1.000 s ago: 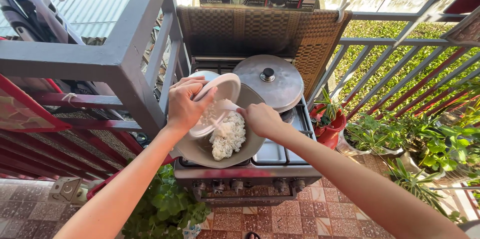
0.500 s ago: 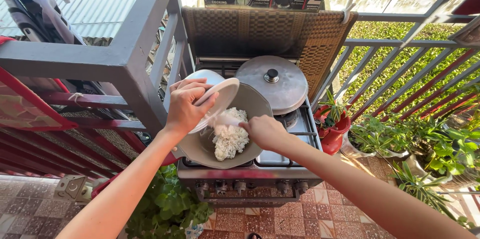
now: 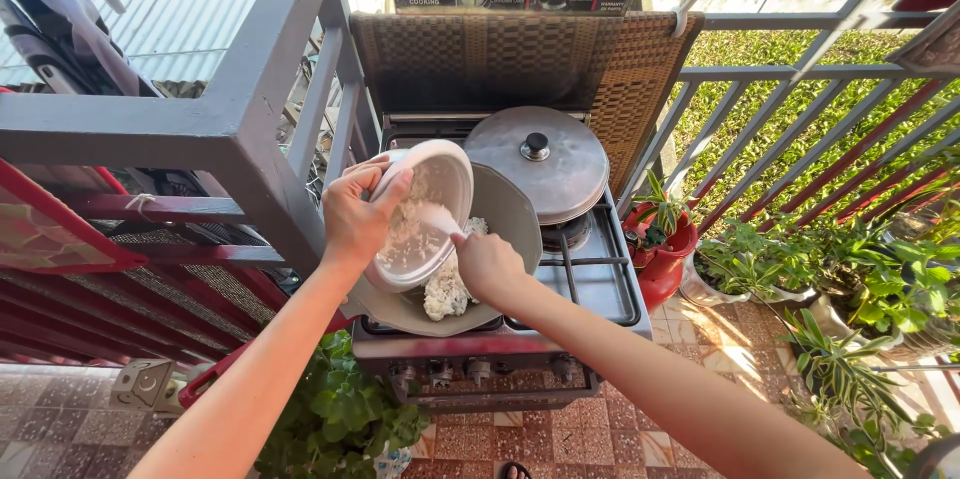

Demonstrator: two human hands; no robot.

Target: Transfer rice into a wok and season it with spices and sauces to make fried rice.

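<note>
My left hand (image 3: 355,217) grips the rim of a white bowl (image 3: 428,201), tilted on its side over a grey pan (image 3: 510,219). Cooked white rice clings inside the bowl, and a heap of rice (image 3: 446,289) lies in the pan. My right hand (image 3: 487,267) holds a white spoon (image 3: 438,218) whose blade reaches into the bowl against the rice. The pan sits on the front left burner of a small gas stove (image 3: 590,284).
A round metal lid (image 3: 537,164) with a black knob covers a pot at the back of the stove. A woven mat (image 3: 520,59) hangs behind. Grey railing (image 3: 230,109) stands left, potted plants (image 3: 660,239) right, a leafy plant (image 3: 330,409) below.
The bowl has tipped further so its inside faces me, and the spoon has gone from the pan's rice up into the bowl. My view shifted slightly left.
</note>
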